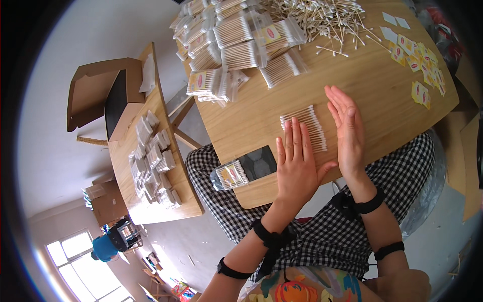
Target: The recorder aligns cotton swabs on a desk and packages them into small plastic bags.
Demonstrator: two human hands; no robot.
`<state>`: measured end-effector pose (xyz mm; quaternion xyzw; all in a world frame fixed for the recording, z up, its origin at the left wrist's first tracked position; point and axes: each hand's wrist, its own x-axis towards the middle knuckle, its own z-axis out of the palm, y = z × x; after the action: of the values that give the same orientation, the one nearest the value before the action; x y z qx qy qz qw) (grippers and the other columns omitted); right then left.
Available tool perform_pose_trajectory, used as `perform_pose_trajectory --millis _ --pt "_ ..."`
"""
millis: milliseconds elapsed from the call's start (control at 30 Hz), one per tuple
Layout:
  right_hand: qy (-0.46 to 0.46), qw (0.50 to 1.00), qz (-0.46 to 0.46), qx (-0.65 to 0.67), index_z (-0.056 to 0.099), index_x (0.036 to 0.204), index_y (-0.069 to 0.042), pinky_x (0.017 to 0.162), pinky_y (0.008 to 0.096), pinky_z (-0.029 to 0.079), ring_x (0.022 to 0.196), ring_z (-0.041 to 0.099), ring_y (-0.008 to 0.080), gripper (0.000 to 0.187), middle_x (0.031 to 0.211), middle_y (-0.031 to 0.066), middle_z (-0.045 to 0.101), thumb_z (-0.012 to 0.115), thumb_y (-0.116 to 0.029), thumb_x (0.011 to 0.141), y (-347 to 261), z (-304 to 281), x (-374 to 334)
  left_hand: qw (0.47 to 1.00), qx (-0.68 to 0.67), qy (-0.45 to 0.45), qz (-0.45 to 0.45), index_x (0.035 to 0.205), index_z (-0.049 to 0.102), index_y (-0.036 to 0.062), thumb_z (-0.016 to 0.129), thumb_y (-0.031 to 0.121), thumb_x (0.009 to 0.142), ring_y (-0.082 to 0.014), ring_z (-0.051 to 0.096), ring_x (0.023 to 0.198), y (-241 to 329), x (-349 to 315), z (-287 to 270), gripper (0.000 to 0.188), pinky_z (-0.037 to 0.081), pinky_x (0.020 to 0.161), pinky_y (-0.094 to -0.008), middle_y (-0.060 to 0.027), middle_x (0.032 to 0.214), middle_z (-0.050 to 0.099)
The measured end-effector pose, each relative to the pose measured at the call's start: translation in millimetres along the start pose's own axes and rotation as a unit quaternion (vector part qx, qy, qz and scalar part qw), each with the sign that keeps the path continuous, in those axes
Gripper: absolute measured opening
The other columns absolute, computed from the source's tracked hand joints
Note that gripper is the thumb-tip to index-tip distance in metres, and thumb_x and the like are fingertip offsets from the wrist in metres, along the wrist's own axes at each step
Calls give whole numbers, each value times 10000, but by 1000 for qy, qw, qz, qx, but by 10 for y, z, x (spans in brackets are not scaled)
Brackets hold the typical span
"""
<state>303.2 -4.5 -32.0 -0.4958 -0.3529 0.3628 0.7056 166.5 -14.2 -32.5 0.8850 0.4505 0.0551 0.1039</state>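
A neat row of cotton swabs [316, 132] lies side by side on the wooden table [241, 116]. My left hand [297, 168] rests flat on the left part of this row, fingers stretched out, hiding some swabs. Just right of the row, my right hand [349, 136] is held on edge with its fingers straight and the palm turned toward the swabs; it grips nothing. Left of my left hand is a dark flat rectangle [259, 162] at the table edge. Beside it sits a clear bag of swabs with a yellow label card [232, 174].
Filled swab bags [234, 30] are stacked at the far left, beside a heap of loose swabs [324, 20]. Yellow label cards [425, 65] lie scattered at right. A second table holds more bags [151, 161] and an open cardboard box [121, 90]. A person [104, 247] is in the background.
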Motion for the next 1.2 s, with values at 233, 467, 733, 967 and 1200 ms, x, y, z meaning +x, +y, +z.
perform_pose_trajectory --millis 233,467,733,967,1200 --pt "-1 1000 21 -13 434 1439 55 1196 457 321 1424 428 330 564 1484 255 472 316 -395 1120 -4 0 12 1000 8 -8 -16 1525 233 -151 496 722 887 -439 160 1535 142 -187 49 1113 173 1215 -582 -325 1621 201" --pt "6 1000 24 6 436 1443 46 1191 447 327 1418 438 324 586 1483 251 477 330 -427 1113 55 -31 33 995 -85 45 -38 1571 153 -92 481 541 996 -437 75 1550 12 19 28 916 104 1231 -568 -291 1653 128" --pt "-17 999 33 0 444 1437 50 1188 417 339 1389 467 287 588 1478 221 483 328 -427 1113 90 79 -66 807 -552 181 -109 1616 40 2 383 201 1065 -302 -6 1573 44 127 -27 679 45 1260 -440 -177 1701 5" --pt "-65 978 -51 -193 597 1110 -23 895 333 487 1029 614 200 178 1108 84 635 617 16 937 -49 -101 150 995 -36 89 -12 1552 207 -118 557 474 975 -446 151 1536 -53 215 7 897 132 1235 -553 -304 1630 201" --pt "-197 892 -86 -398 578 871 -54 653 380 499 759 603 278 156 837 76 573 668 45 791 -112 -228 238 997 8 75 -5 1523 298 -119 529 701 883 -387 197 1538 -126 285 94 1066 161 1247 -510 -277 1620 264"
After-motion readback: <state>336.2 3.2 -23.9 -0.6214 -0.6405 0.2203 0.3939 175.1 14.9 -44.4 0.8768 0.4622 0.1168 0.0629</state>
